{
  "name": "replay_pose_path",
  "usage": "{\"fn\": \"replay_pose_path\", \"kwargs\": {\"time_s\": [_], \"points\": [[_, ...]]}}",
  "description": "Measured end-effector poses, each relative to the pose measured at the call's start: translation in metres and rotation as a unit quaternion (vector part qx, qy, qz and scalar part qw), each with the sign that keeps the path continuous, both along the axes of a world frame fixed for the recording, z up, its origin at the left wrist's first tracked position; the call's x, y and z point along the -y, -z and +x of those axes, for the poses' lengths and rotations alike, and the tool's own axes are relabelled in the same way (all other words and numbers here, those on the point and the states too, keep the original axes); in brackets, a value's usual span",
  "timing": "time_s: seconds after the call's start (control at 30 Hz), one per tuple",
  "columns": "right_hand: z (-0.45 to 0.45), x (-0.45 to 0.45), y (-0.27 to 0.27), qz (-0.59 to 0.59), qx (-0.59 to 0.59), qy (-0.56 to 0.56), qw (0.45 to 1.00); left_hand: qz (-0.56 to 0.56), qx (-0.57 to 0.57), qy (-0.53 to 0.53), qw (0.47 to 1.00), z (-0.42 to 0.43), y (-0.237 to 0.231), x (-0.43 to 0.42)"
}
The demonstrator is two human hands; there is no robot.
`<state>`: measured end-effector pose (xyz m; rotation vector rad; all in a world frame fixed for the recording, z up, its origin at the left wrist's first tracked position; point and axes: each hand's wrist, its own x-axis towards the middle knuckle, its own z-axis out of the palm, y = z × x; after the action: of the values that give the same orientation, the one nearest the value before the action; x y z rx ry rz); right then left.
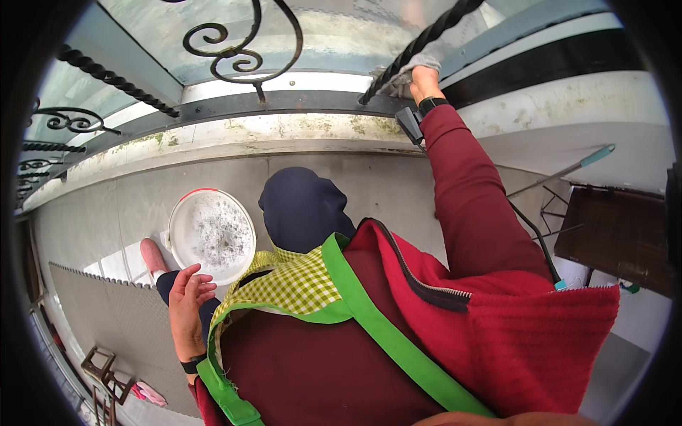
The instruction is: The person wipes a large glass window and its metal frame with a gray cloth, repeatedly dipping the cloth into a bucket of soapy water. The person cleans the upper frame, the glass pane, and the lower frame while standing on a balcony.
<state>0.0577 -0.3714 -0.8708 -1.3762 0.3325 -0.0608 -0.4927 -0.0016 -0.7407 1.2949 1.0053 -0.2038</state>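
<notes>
My right hand point(424, 82) reaches past a twisted black iron bar point(410, 50) and presses a grey cloth point(407, 74) against the bottom of the window glass point(341, 40). Most of its fingers are hidden by the cloth. Near my left knee, my left hand point(187, 309) is raised with nothing in it, its fingers apart and slightly bent. Just beyond that hand, a white plastic bucket point(212, 234) of foamy water stands on the floor. A green-edged checked apron point(298, 282) hangs from my front.
Scrolled ironwork point(240, 53) runs before the window above a stained ledge point(298, 127). At the right are a pole with a teal grip point(598, 155) and a dark table point(613, 234). A grey mat point(117, 319) and a wooden stool point(104, 373) lie towards the lower left.
</notes>
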Motion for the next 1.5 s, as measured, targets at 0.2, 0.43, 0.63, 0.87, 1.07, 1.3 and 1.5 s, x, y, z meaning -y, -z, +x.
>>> {"fn": "replay_pose_path", "kwargs": {"time_s": [0.2,0.43,0.63,0.87,1.07,1.3,1.5], "points": [[-0.071,0.037,-0.103,-0.494,0.496,-0.089,0.708,0.002,0.021,0.002,1.0,0.001,-0.006,0.009],[-0.159,0.009,-0.054,-0.715,0.157,-0.288,0.618,-0.012,0.0,0.016,1.0,-0.009,0.004,0.009],[-0.126,-0.022,0.0,-0.712,0.129,-0.345,0.598,-0.01,-0.01,0.016,1.0,-0.013,0.003,0.005],[-0.141,0.006,0.015,-0.714,0.217,-0.243,0.62,0.016,-0.006,0.028,0.999,-0.019,-0.007,0.008],[-0.147,0.026,0.022,-0.717,0.318,-0.176,0.595,0.017,0.002,0.024,1.0,-0.029,-0.011,0.013],[-0.153,0.026,0.005,-0.637,0.255,-0.239,0.687,0.036,0.009,0.025,0.999,-0.03,-0.013,0.024],[-0.207,0.052,-0.004,-0.589,0.131,-0.405,0.687,0.035,0.035,0.023,0.998,-0.036,-0.016,0.025]]}}
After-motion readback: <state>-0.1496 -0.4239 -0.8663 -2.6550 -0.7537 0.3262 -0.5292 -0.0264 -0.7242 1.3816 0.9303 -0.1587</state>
